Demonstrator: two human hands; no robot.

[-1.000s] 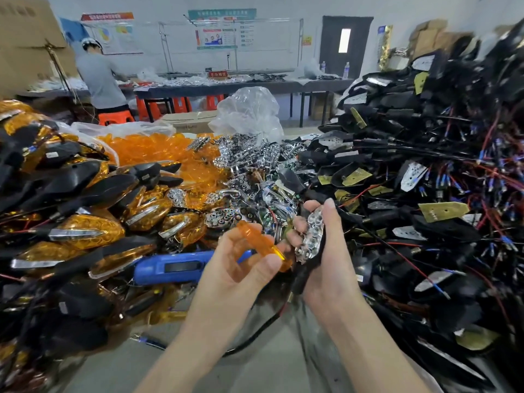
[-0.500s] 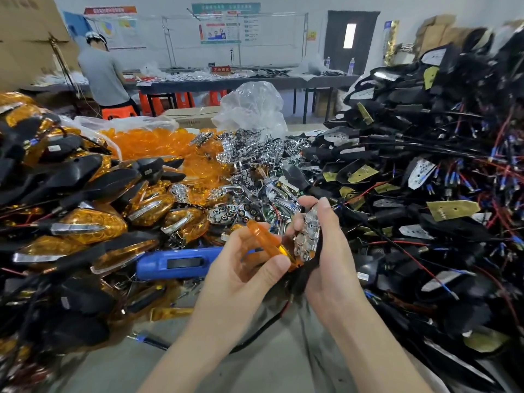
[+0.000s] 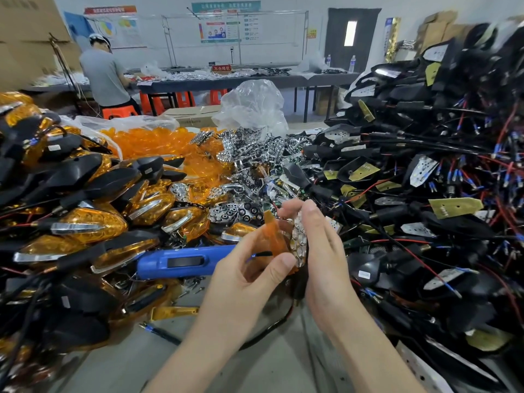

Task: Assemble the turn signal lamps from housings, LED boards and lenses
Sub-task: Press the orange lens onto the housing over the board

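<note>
An amber lens (image 3: 276,236) was pinched in the left hand (image 3: 241,268) against the chrome-faced lamp (image 3: 300,241) gripped by the right hand (image 3: 323,251), above a grey table (image 3: 255,373) heaped with parts. A long bench (image 3: 226,80) was seen behind.

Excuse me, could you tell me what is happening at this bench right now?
A person is assembling turn signal lamps. The left hand pinches an amber lens and holds it up to a chrome reflector piece gripped in the right hand; the lens looks not yet seated. Finished amber lamps are piled to the left, wired black housings to the right, loose lenses and reflectors behind. A blue handheld power tool lies by the left hand.
</note>
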